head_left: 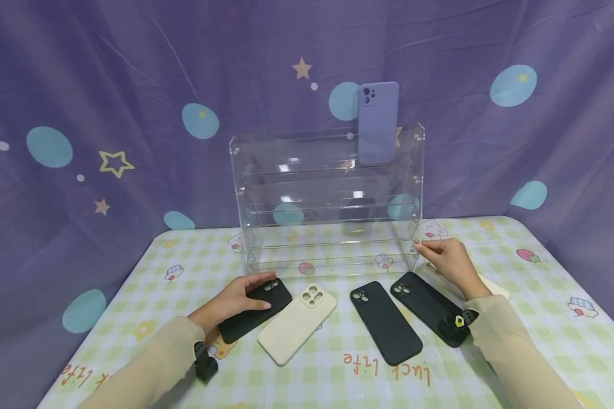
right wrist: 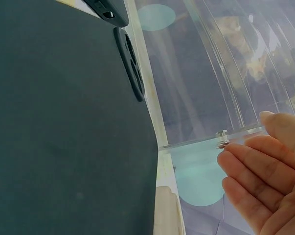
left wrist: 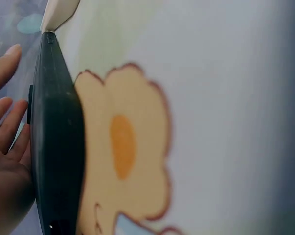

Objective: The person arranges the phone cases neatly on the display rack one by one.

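Observation:
My left hand [head_left: 235, 298] lies over a black phone case [head_left: 251, 321] on the table, thumb and fingers spread across its back. In the left wrist view the fingers [left wrist: 8, 129] show loosely extended beside the case's edge. Farther right, my right hand [head_left: 447, 258] pinches the front edge of the side panel of a clear acrylic display rack [head_left: 332, 250]. The right wrist view has the thumb [right wrist: 279, 125] on one side of that panel and the fingers on the other. A purple phone case [head_left: 377, 125] stands upright on the rack's top tier.
A cream phone case [head_left: 297, 326] lies beside the left black one. Two more black cases, one central [head_left: 386, 324] and one [head_left: 430, 309] partly under the right wrist camera, lie to the right. Another pale case [head_left: 493, 288] is mostly hidden by the right arm. A purple curtain [head_left: 133, 85] hangs behind.

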Demonstrator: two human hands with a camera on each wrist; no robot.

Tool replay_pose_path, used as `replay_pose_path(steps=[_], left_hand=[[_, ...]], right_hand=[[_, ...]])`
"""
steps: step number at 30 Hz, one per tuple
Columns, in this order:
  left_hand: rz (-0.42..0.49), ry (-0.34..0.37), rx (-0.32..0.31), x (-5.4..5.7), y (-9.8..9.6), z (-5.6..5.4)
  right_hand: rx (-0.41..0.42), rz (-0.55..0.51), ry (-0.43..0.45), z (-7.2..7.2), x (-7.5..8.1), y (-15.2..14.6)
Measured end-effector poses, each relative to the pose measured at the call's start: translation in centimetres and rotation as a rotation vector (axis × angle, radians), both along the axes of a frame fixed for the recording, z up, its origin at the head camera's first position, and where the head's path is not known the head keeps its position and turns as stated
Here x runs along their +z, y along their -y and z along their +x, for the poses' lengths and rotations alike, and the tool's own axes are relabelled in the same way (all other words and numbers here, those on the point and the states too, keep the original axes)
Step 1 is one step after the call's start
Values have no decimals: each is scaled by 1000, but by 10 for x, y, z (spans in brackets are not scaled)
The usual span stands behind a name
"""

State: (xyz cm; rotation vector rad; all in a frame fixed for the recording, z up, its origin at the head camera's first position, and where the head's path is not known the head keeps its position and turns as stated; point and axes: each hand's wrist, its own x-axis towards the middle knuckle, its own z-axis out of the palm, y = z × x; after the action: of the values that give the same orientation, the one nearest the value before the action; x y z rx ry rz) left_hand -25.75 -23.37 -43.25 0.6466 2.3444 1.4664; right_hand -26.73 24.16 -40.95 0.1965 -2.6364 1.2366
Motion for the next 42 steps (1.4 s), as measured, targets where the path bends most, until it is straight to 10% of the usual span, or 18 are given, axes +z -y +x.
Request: replay_pose_path(steps=[21,42], left_hand=[[-149,-169,-29,0,3,5],[-229,-163,13,2,6,12]], right_hand=[[4,-4,1,1,1,1],[-2,-1,7,1,1,1]])
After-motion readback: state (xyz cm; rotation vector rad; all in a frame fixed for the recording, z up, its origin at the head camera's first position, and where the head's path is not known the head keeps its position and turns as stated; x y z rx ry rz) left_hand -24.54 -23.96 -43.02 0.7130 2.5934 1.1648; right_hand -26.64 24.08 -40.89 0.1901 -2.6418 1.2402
